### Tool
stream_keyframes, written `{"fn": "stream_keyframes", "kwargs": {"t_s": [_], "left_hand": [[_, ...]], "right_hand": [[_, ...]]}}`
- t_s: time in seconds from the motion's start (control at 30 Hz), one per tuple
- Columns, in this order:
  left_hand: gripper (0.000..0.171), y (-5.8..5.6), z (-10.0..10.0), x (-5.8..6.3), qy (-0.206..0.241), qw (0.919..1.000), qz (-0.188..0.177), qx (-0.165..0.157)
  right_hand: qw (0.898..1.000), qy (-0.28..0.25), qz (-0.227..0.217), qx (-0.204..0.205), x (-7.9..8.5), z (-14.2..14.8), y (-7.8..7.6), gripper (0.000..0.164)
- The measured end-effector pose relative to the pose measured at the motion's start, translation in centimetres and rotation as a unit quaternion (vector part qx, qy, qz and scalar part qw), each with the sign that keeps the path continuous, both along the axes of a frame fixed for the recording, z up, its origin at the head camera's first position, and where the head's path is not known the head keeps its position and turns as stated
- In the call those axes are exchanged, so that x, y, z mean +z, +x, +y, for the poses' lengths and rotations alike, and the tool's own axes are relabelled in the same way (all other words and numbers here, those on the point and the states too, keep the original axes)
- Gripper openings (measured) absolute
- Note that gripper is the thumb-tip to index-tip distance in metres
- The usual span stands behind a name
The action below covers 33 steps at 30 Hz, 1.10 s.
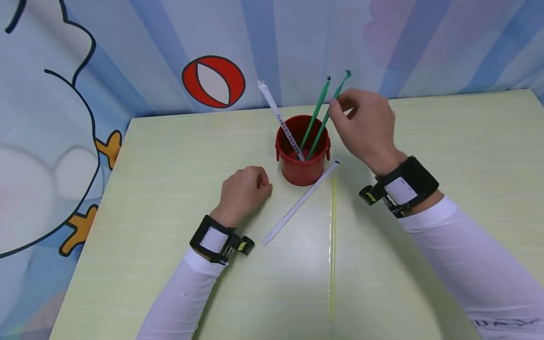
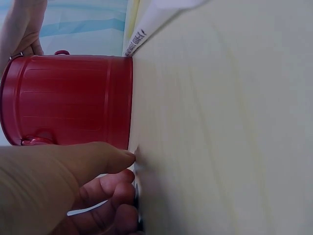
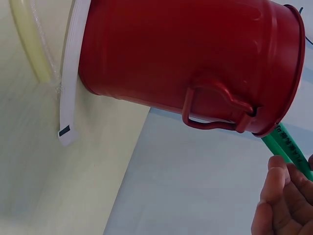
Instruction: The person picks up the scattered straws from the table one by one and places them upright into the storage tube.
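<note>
- The green straw point(image 1: 321, 130) pinched by the right hand point(image 1: 364, 127) was slim and paper-wrapped, dark print along it, its top twisted; it leaned in the red bucket point(image 1: 301, 172), tilted to the right.
- A second green straw point(image 1: 315, 113) leaned just beside it, and a white straw point(image 1: 281, 120) with printed letters tilted left in the same bucket.
- The bucket stood upright, ribbed and glossy, with handles on its sides.
- The left hand point(image 1: 244, 193) rested on the bench point(image 1: 170, 189) near the bucket, fingers loosely curled, holding nothing; the two hands were well apart.
- Another white straw point(image 1: 301, 203), dark-tipped, lay slantwise before the bucket, near a yellow straw point(image 1: 333, 250) in clear wrapping.
- The bench was pale, with faint wood grain.
- Behind hung a blue-striped backdrop point(image 1: 297, 47) printed with a red-and-white ball point(image 1: 234, 66); a cartoon figure with orange feet point(image 1: 80, 229) showed at left.
</note>
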<state>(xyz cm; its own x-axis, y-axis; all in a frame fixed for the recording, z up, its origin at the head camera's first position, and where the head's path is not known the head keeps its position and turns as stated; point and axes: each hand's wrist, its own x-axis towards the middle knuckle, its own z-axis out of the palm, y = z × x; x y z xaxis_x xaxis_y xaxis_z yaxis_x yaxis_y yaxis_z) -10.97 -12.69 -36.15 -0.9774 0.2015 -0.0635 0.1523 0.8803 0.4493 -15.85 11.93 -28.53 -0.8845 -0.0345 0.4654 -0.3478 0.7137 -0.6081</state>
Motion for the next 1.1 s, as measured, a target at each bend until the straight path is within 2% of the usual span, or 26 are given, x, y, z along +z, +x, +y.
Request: {"fn": "stream_keyframes", "kwargs": {"t_s": [0.47, 0.77, 0.93, 1.03, 1.1], "left_hand": [[0.013, 0.0, 0.0, -0.1, 0.0, 1.0, 0.007, -0.003], [0.015, 0.0, 0.1, 0.0, -0.005, 1.0, 0.006, 0.001], [0.014, 0.0, 0.1, 0.1, -0.005, 1.0, 0.002, 0.001], [0.014, 0.0, 0.1, 0.0, -0.004, 1.0, 0.001, 0.002], [0.015, 0.0, 0.0, 0.0, -0.002, 1.0, 0.001, 0.003]], "right_hand": [[1.0, 0.005, -0.027, 0.002, -0.7, 0.5, 0.4, 0.036], [0.999, 0.001, -0.043, -0.025, -2.1, 3.0, 1.9, 0.033], [0.997, 0.018, -0.07, -0.024, -3.1, 4.4, 2.9, 0.03], [0.993, 0.041, -0.106, -0.008, -3.5, 4.8, 3.4, 0.029], [0.988, 0.06, -0.145, 0.009, -3.8, 5.0, 3.7, 0.028]]}}
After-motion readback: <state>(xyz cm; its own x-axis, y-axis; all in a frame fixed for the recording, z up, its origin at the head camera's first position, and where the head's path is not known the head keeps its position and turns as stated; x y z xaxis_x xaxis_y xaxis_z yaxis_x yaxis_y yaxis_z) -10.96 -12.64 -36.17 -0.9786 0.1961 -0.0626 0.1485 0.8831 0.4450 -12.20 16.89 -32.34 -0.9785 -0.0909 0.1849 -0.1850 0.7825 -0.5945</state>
